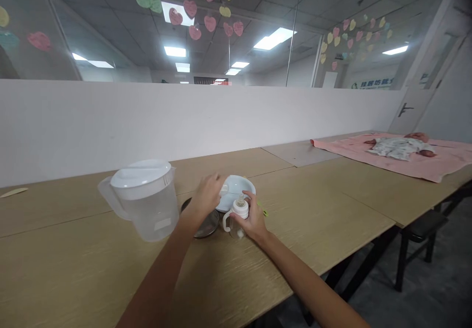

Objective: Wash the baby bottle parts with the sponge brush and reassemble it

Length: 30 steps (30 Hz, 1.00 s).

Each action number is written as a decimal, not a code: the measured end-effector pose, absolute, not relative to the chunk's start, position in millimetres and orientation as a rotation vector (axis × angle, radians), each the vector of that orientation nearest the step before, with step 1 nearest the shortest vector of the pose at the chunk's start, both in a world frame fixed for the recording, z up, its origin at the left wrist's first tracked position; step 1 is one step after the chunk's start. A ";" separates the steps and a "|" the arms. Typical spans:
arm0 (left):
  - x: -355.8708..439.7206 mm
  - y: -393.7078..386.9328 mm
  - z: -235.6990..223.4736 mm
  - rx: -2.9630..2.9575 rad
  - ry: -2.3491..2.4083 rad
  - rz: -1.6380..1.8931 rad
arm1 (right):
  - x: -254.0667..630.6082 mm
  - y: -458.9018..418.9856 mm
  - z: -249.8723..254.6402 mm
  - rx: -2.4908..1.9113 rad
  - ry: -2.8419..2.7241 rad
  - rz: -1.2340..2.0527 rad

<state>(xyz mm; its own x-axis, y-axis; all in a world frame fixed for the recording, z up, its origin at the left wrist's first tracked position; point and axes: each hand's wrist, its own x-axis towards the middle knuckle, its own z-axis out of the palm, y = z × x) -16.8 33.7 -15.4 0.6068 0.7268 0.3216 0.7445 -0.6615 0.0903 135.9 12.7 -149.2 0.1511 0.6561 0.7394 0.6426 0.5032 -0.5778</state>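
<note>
My right hand [255, 222] is wrapped round a clear baby bottle [240, 211] with a white collar, a see-through teat and a white side handle. The bottle stands upright near the front of a white bowl [236, 185]. My left hand [207, 194], slightly smeared by motion, is closed on a small clear bottle cap [224, 189], held over the bowl's left part and apart from the teat. Beneath my left hand and wrist lies a round dark-rimmed dish [206, 225], partly hidden. Something yellow-green [264, 211] shows behind my right hand.
A lidded plastic jug [149, 200] stands left of my left arm. On the right, a doll-like baby figure [400, 147] lies on a pink blanket [346, 152]. A white wall [206, 121] backs the wooden table [302, 215]; a dark stool [422, 227] is at the right.
</note>
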 end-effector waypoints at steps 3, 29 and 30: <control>-9.7 38.6 -32.0 -2.904 -1.211 -0.269 | 135.7 12.3 -149.6 -1.178 -1.519 0.018; -9.3 6.6 -1.2 -3.359 -1.116 -0.342 | 131.4 13.2 -148.7 -1.172 -1.530 -0.016; -7.9 7.7 -2.8 -3.319 -1.128 -0.353 | 131.4 12.9 -148.4 -1.179 -1.525 -0.020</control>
<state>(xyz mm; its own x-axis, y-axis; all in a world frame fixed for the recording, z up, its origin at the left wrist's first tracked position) -7.9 7.7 -2.8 0.7830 0.6188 0.0625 0.5442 -0.7303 0.4130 131.4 12.9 -148.4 0.1553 0.6430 0.7500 0.6629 0.4950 -0.5617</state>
